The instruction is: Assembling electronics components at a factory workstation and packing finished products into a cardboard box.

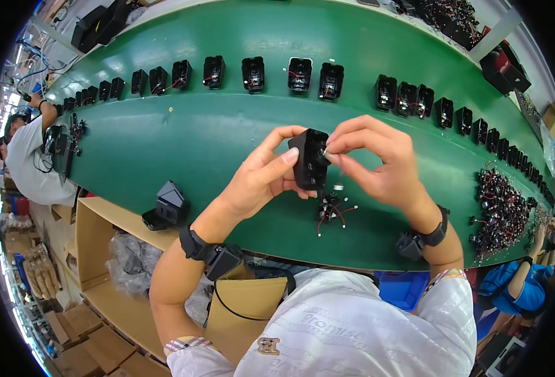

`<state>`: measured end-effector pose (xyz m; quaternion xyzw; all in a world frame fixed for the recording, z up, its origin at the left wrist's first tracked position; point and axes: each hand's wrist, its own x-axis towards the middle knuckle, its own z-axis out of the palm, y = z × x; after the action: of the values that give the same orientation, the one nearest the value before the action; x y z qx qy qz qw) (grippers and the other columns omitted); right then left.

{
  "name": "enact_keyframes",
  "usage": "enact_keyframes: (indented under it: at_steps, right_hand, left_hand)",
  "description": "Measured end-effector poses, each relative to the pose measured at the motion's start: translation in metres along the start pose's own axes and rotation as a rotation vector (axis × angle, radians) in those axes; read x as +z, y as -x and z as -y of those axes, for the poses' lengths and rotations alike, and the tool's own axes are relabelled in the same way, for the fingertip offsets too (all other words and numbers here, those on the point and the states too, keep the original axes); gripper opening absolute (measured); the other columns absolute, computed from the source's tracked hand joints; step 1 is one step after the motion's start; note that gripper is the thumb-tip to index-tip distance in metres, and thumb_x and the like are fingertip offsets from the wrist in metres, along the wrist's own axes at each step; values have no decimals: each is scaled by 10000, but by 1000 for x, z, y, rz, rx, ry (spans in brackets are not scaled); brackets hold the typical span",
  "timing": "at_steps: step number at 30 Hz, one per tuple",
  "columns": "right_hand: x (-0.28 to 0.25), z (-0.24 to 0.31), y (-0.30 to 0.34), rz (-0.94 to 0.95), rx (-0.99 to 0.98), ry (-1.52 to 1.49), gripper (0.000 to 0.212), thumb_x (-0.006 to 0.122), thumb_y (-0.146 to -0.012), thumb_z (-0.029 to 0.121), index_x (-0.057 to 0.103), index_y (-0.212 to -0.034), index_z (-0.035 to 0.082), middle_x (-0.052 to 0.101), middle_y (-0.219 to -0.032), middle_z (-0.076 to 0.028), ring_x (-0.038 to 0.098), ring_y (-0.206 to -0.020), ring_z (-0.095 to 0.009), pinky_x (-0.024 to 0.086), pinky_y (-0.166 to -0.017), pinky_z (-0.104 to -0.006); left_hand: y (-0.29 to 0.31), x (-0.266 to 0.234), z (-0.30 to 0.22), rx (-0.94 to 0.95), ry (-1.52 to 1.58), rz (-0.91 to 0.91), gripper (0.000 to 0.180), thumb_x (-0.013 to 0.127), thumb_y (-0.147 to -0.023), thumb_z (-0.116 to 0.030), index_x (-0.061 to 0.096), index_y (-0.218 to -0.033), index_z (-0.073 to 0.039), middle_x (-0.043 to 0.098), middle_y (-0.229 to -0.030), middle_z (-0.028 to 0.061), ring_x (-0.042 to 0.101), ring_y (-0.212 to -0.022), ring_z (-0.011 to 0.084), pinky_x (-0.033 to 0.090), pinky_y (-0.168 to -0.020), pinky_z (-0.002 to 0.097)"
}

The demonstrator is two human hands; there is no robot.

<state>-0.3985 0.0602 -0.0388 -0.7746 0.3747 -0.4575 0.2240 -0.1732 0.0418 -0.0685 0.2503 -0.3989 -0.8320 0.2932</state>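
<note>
My left hand (262, 166) grips a black plastic housing (307, 164) by its side, tilted up above the green table, its open face turned toward my right hand. The fingertips of my right hand (378, 157) pinch together at the housing's opening, on a small part with a short cable; its exact kind is hidden by the fingers. A white connector (338, 186) hangs just below. On the table beneath lies a small bunch of wired parts (331, 210) with red and black leads.
Black housings (253, 74) stand in a long curved row across the green table (214, 138). At the right is a large heap of wired parts (502, 210). Black pieces (172, 204) sit by the front edge, beside an open cardboard box (111, 276). Co-workers are at far left (29, 151) and right (519, 283).
</note>
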Motion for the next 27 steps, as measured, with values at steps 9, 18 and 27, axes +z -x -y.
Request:
enact_keyframes:
  at_steps: [9,18,27]
  right_hand:
    - [3,3,7,-20,-174,138,173,774,-701,31,676,-841,56,648,-841,-57,633,-711,-217,522,-598,-316]
    - [-2,13,12,-22,20,19,185,795,-703,69,638,-794,38,608,-727,-60,597,-624,-197,487,-537,-305]
    - [17,4,20,-103,-27,134,193,779,-723,68,593,-766,35,569,-695,-64,552,-579,-222,459,-506,-317]
  left_hand:
    - [-2,4,5,52,18,14,462,481,-1002,-229,301,-1395,-65,583,-1152,107,623,-976,187,527,-815,348]
    - [-3,2,7,76,-24,30,504,491,-996,-223,275,-1427,-77,510,-1296,110,541,-1185,209,464,-981,393]
    - [-5,10,10,102,36,-6,492,555,-974,-190,315,-1387,-73,581,-1171,121,580,-1089,189,497,-924,368]
